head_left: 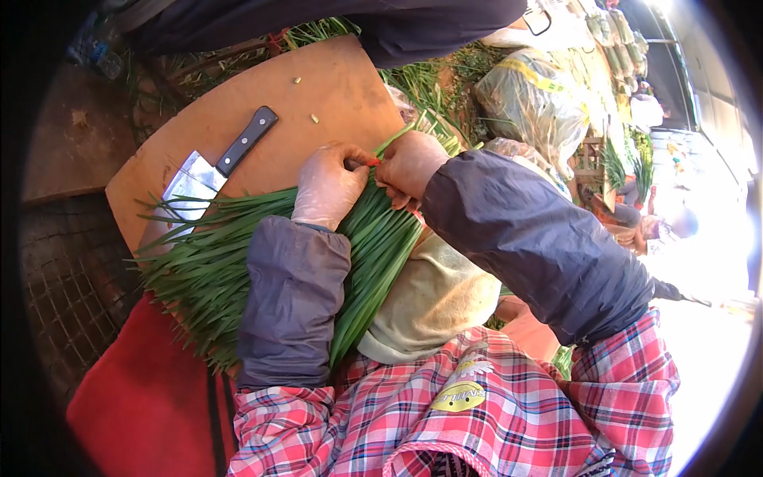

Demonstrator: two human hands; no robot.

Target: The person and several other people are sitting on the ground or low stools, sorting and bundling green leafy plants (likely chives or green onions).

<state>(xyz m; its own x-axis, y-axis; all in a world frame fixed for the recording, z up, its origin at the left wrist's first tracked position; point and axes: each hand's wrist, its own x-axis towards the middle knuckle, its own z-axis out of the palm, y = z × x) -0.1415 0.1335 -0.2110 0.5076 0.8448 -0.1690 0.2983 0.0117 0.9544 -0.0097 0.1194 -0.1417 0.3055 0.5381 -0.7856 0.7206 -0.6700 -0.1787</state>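
Observation:
A large bunch of garlic chives (238, 262) lies across the wooden board, its long green leaves fanned out to the left and its pale stem ends at upper right. My left hand (332, 181), in a thin translucent glove, rests over the bunch with thumb and forefinger pinched on a thin red tie (373, 162). Against it, my right hand (409, 165), also gloved, has its fingers closed on the same tie. More red shows beneath the right fingers; whether the tie goes fully round the bunch is hidden. A cleaver (246, 143) with a black handle lies left of my hands, its blade partly under the leaves.
The curved wooden board (334, 87) carries two small stem scraps. Red cloth (151, 389) hangs at lower left, beside a wire mesh (63, 302). Loose greens and a filled plastic bag (532, 103) lie beyond the board. Another person's dark-clothed leg (429, 24) is at the top.

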